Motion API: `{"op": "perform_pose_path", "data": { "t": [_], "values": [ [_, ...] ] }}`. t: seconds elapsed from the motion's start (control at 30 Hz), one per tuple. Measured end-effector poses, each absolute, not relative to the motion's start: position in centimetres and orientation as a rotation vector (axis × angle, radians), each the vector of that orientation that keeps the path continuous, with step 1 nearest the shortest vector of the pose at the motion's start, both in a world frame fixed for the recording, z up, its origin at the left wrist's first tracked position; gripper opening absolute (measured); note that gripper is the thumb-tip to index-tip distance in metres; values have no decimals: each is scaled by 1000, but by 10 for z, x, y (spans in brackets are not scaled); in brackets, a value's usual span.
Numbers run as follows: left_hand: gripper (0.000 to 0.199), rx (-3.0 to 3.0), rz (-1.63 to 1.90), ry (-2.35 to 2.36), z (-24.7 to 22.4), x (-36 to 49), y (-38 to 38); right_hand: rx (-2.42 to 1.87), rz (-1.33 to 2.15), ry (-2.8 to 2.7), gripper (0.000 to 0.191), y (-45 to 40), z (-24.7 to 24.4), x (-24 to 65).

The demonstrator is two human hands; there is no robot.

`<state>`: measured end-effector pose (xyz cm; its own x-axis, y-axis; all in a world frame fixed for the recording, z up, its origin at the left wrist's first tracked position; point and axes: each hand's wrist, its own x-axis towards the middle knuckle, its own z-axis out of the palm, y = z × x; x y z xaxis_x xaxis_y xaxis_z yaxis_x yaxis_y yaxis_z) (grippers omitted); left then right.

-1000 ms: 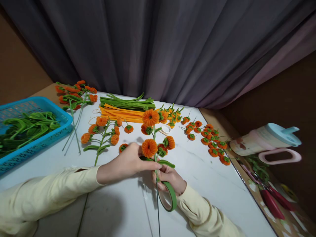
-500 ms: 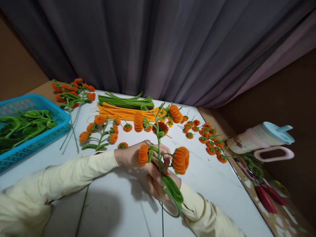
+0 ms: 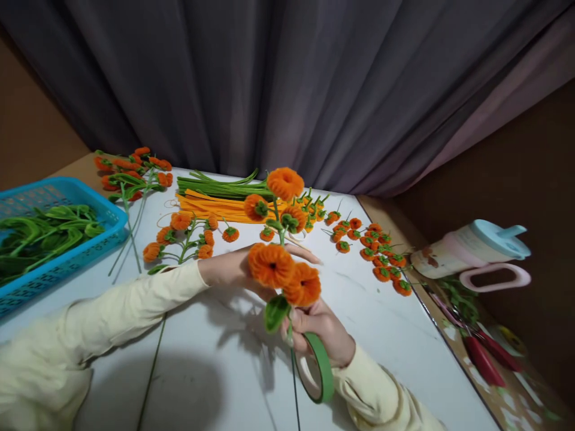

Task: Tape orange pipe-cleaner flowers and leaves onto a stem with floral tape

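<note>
Right hand (image 3: 321, 329): grip narrow, pinching stem (image 3: 295, 383).
Left hand (image 3: 229, 267): grip wide, behind flowers (image 3: 271, 272).
Flowers: above right grip.

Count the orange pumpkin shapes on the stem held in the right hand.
5 pumpkin shapes show: the top one, upper left one, upper right one, lower left one, lower right one. Others may be hidden behind these.

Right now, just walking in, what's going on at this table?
A person's right hand holds a fuzzy orange flower spray upright, with a roll of green tape at that same hand. The left hand extends behind the blooms; whether it touches them is hidden. Another orange spray and loose orange flowers lie on the white table, and a blue basket holds green leaves.
</note>
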<state>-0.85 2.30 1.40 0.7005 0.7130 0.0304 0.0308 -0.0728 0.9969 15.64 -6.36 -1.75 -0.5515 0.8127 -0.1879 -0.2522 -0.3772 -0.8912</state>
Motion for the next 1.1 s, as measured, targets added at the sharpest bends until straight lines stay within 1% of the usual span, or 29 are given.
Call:
{"op": "perform_pose_path", "data": {
  "t": [0.03,0.13,0.17,0.27,0.33,0.43,0.57,0.7,0.9,0.97,1.1],
  "values": [
    [48,1601,569,557,18,-13,21,-879,1912,-1137,36,-64,-13,159],
    [33,1497,417,453,16,-28,14,-1024,1705,-1180,31,-68,-3,163],
    [31,1434,394,421,14,-32,13,-1056,1666,-1181,31,-69,0,162],
    [40,1350,344,331,8,-36,6,-1106,1617,-1127,31,-72,3,160],
    [40,1384,363,405,9,-32,-2,-1116,1590,-1076,30,-72,1,159],
    [22,1318,537,695,12,-18,-17,-1120,1551,-1044,30,-73,-5,157],
    [27,1187,678,876,13,-1,-28,-1114,1563,-1062,31,-73,-12,154],
    [31,1322,721,980,17,3,-25,-1138,1557,-1098,30,-72,-10,154],
    [33,1440,701,1004,25,2,-22,-1218,1552,-1455,32,-64,2,167],
    [34,1454,700,1009,24,2,-23,-1227,1428,-1683,32,-60,7,172],
    [32,1477,705,1019,23,4,-26,-1191,1013,-2104,34,-60,17,176]
  ]
}}
